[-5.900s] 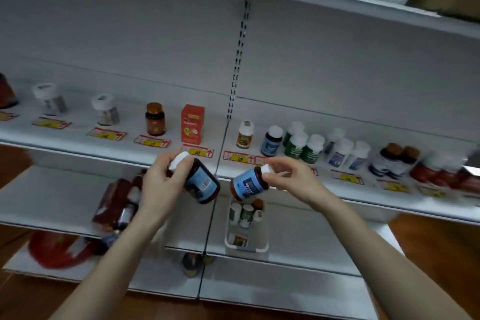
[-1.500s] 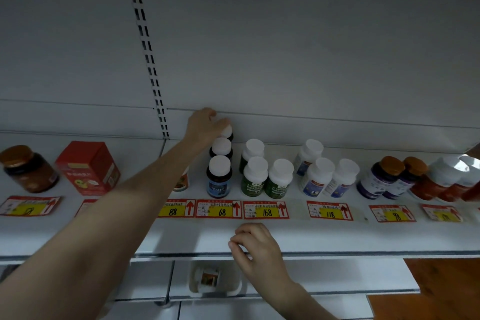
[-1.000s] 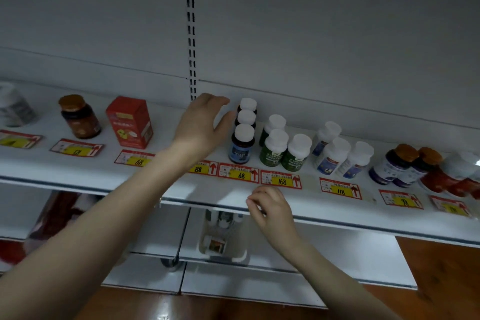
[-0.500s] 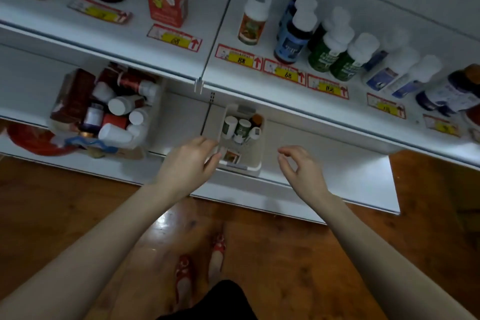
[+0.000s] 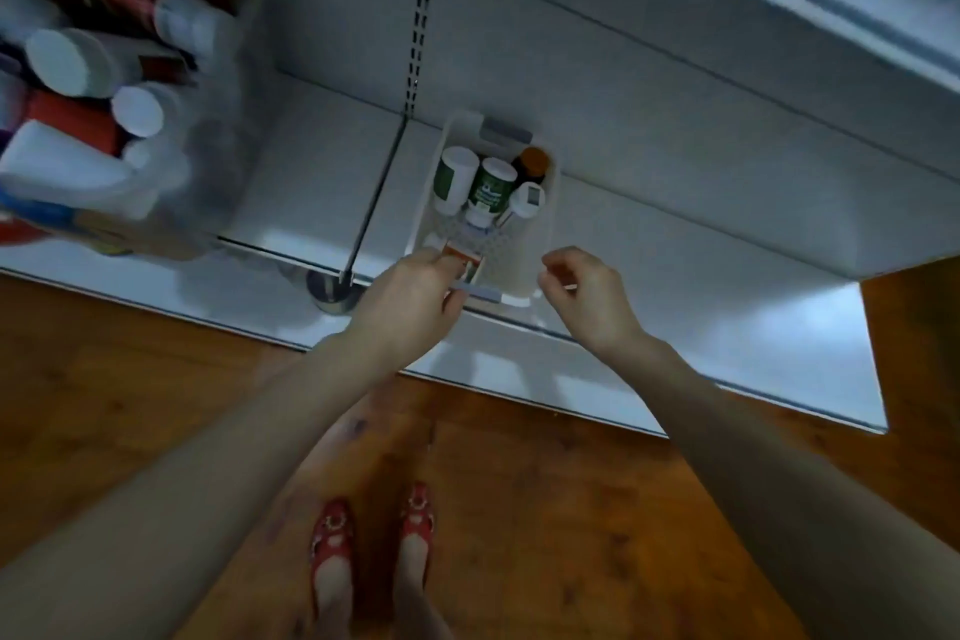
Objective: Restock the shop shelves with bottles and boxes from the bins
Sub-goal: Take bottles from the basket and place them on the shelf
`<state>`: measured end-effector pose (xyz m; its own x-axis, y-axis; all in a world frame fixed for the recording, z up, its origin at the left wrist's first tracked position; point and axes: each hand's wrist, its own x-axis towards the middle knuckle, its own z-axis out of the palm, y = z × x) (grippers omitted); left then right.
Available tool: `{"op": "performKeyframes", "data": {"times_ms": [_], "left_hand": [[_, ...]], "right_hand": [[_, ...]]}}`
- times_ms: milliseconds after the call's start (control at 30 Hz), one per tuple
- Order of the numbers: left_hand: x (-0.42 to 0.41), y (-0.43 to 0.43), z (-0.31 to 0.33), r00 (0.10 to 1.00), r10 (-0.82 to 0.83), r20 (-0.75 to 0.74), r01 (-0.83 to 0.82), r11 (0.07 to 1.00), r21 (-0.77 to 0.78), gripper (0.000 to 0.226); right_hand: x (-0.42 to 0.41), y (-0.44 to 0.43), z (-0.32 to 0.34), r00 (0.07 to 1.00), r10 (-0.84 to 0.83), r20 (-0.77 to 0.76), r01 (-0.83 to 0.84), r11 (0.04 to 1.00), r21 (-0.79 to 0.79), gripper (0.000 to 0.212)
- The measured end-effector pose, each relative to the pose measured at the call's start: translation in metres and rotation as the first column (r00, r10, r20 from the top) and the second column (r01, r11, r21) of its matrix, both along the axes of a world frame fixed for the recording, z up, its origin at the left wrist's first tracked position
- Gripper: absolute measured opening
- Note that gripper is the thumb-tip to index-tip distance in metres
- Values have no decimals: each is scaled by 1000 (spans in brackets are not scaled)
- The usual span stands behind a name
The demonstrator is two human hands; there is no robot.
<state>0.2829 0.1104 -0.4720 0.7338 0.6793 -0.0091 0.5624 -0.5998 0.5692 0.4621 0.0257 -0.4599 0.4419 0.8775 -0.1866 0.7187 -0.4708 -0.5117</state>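
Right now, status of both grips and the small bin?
Left grip touching orange box in small white bin, hold unconfirmed. Right grip empty, loosely curled, near bin. Bottles fill bin's far end.

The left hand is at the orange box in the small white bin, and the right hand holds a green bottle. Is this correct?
Not quite. The head view shows the right hand empty, its fingers loosely curled beside the small white bin. The left hand is indeed at the orange box in that bin.

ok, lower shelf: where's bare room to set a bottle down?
Widest: shelf right of the small white bin. Narrower: between it and the big clear bin. Crowded: inside both bins; left hand at the small bin's near end.
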Motion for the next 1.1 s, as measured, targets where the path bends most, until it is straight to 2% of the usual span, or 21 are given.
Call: {"op": "performKeyframes", "data": {"times_ms": [67,133,200,333,467,533,600,667,767,833,867,900,967,1033,1100], "left_hand": [[29,16,-25,998,-43,-54,43,999,-9,20],[55,32,-47,988,-49,-147,33,994,-107,16],[75,46,-62,974,-44,-223,1,982,-189,22],[95,62,-80,920,-153,-362,64,967,-246,32],[100,66,-89,928,-88,-363,-51,933,-355,20],[99,68,-97,925,-87,-370,-8,969,-246,19],[99,70,-101,879,-185,-440,138,981,-138,25],[98,71,-97,864,-216,-455,188,976,-106,27],[94,69,-86,941,-103,-323,62,989,-134,38],[83,67,-75,987,-49,-155,29,991,-130,38],[75,64,-69,1000,-10,-19,7,994,-111,36],[66,62,-65,994,32,107,-23,996,-85,35],[48,57,-56,964,84,252,-76,996,-40,34],[34,50,-45,938,162,307,-143,986,-85,35],[21,43,-36,912,267,312,-222,960,-171,39]], "right_hand": [[15,12,-18,999,-11,40,10,999,31,28],[26,23,-32,998,-28,56,25,998,54,27],[35,32,-41,998,-40,47,37,997,60,27],[52,49,-49,997,-17,79,10,997,82,28],[63,67,-51,992,11,125,-22,996,83,28],[65,76,-54,988,24,149,-36,997,74,27],[66,86,-58,981,39,189,-48,998,42,27],[65,95,-64,972,53,229,-53,999,-6,28],[63,103,-69,957,52,286,-32,997,-74,29],[64,109,-73,947,47,318,-14,994,-104,31],[64,111,-75,944,42,328,-4,993,-115,33],[64,114,-78,940,37,340,6,992,-126,34],[63,118,-84,921,32,389,29,989,-148,36],[61,119,-87,909,11,417,46,991,-126,36],[60,115,-85,927,-20,374,52,996,-75,35]]}}
